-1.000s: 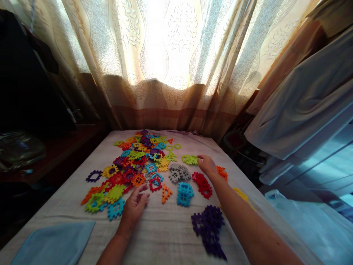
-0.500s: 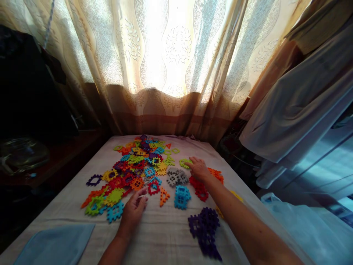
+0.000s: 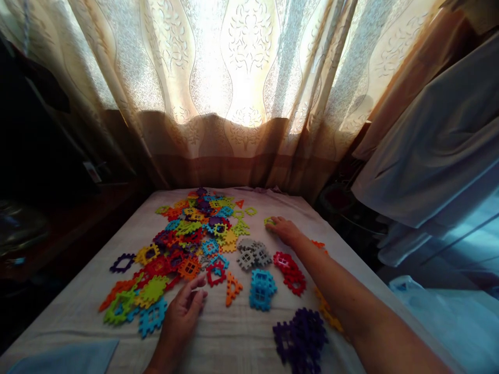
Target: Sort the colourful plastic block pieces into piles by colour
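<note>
The grey pieces [image 3: 254, 254] lie in a small heap on the pale cloth [image 3: 234, 332], and I take them as the landmark. On the far side of them, a little to the right, are the green pieces [image 3: 268, 221], and the right hand [image 3: 284, 230] has come over these. One second ago it was at their right end and they were plainly visible; now the hand hides most of them and only a small edge shows. In my judgement, this means the work at present is with the green pieces. The fingers touch or nearly touch them, but whether the grip is closed on one I cannot tell.

The left hand [image 3: 183, 317] has stayed on the near left side of the grey pieces, fingers curled and apart, with nothing seen in its grip. Between it and the grey pieces are a red frame [image 3: 209, 274] and an orange triangle [image 3: 230, 293]. Blue pieces [image 3: 262, 291] are just on their near side, red pieces [image 3: 290, 272] to their right, and the mixed heap [image 3: 191, 234] to their left.
</note>
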Available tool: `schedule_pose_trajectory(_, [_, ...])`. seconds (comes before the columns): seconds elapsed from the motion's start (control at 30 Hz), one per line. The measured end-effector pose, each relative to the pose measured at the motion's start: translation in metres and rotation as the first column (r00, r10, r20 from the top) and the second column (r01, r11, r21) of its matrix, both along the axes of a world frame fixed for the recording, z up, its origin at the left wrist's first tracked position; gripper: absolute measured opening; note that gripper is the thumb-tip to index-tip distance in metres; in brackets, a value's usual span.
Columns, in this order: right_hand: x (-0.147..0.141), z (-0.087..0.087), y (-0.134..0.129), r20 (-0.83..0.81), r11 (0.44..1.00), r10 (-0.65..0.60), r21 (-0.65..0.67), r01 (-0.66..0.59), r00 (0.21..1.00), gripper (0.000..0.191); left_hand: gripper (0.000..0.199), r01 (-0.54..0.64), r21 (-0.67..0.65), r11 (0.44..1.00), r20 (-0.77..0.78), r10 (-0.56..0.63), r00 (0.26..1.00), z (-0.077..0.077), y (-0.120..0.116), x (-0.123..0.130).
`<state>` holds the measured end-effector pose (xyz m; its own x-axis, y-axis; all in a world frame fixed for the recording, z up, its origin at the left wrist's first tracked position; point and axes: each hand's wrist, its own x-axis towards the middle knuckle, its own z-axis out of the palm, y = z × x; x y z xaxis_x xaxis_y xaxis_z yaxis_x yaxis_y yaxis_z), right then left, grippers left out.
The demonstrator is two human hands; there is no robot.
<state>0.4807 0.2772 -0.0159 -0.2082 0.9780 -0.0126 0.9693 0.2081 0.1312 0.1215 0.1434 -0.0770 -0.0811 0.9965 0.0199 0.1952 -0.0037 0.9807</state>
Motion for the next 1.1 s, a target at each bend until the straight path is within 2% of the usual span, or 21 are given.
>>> schedule_pose_trajectory(0.2, [0.015,-0.004,0.018,-0.034,0.998,-0.06,0.017,0.06,0.998,0.039,0.053,-0.003,-0.013,1.0,-0.025,0.002,1.0,0.006,-0.001,0.002])
schedule_pose_trajectory(0.33, [0.007,-0.002,0.017,-0.042,0.992,-0.114,0.048,0.115,0.993,0.048,0.051,0.019,-0.026,0.999,-0.009,-0.019,1.0,0.008,-0.001,0.001])
schedule_pose_trajectory(0.43, [-0.018,0.001,0.003,-0.141,0.992,-0.08,0.088,0.093,0.987,0.053,0.049,0.042,-0.031,0.999,0.007,-0.042,0.999,0.006,-0.001,-0.001])
schedule_pose_trajectory(0.57, [-0.07,0.007,-0.03,-0.361,0.995,0.099,0.045,-0.089,0.927,0.049,0.047,0.066,-0.02,0.998,0.008,-0.065,0.998,0.007,-0.002,-0.001])
schedule_pose_trajectory(0.63, [-0.093,0.009,-0.046,-0.37,0.995,0.08,-0.029,-0.097,0.925,0.058,0.048,0.054,-0.01,0.998,0.011,-0.054,0.998,0.009,-0.002,0.0])
schedule_pose_trajectory(0.73, [-0.112,0.01,-0.059,-0.327,0.991,-0.017,-0.132,-0.028,0.945,0.068,0.05,0.033,-0.003,0.999,0.024,-0.033,0.999,0.01,-0.002,0.001])
schedule_pose_trajectory(0.87, [-0.111,0.009,-0.059,-0.307,0.989,-0.04,-0.146,-0.006,0.951,0.065,0.048,0.04,0.007,0.999,0.037,-0.04,0.999,0.009,-0.001,0.0])
schedule_pose_trajectory(1.1, [-0.09,0.002,-0.04,-0.285,0.992,-0.067,-0.123,0.033,0.956,0.068,0.047,0.061,0.018,0.998,0.03,-0.062,0.998,0.004,0.0,-0.002])
